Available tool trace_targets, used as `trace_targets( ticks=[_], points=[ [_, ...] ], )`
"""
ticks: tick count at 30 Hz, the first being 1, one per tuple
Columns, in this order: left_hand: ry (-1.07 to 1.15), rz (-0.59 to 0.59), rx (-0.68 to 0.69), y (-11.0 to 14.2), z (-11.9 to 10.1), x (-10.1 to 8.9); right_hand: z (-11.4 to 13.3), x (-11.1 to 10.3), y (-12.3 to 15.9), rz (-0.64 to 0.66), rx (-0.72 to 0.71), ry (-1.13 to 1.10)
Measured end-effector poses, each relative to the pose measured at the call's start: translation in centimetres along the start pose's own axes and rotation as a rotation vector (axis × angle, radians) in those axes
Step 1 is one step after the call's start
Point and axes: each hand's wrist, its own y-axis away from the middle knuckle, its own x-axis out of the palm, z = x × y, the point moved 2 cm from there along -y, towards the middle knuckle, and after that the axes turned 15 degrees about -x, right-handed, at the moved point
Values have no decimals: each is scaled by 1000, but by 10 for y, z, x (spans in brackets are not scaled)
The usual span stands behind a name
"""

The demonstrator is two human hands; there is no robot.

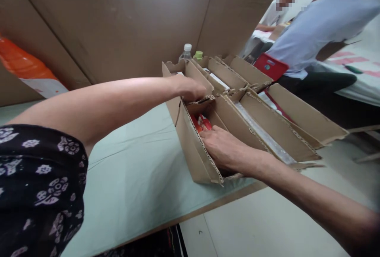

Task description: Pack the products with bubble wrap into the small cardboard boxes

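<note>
With red packet (204, 121) just beyond right hand (222, 146), across cardboard divider (193, 107) from left hand (194, 90); cannot tell either grip clenched or released

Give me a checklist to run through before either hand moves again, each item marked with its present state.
1. Right hand inside the near-left cardboard box: ok.
2. Right hand's grip on the red item: cannot tell; its fingertips are partly hidden.
3. Left hand holding something at the far-left cardboard box: cannot tell; its fingers are out of sight.
4. Near-left box's rim smooth: not ok; the corrugated edge is ragged.
5. White-capped bottle behind the boxes, upright and capped: ok.
</note>
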Motion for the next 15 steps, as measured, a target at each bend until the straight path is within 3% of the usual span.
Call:
trace_targets(
  ticks=[5,9,13,15],
  points=[
    [-87,-157,92,-9,-9,12,-4,-5,-2,-64,5,3],
    [-154,-218,164,-11,-3,17,-4,-6,3,-99,54,24],
    [-288,-380,305,-14,0,18,-4,-6,7,-105,84,24],
    [-329,-383,302,-18,-2,20,-4,-6,8,-97,95,13]
  ],
)
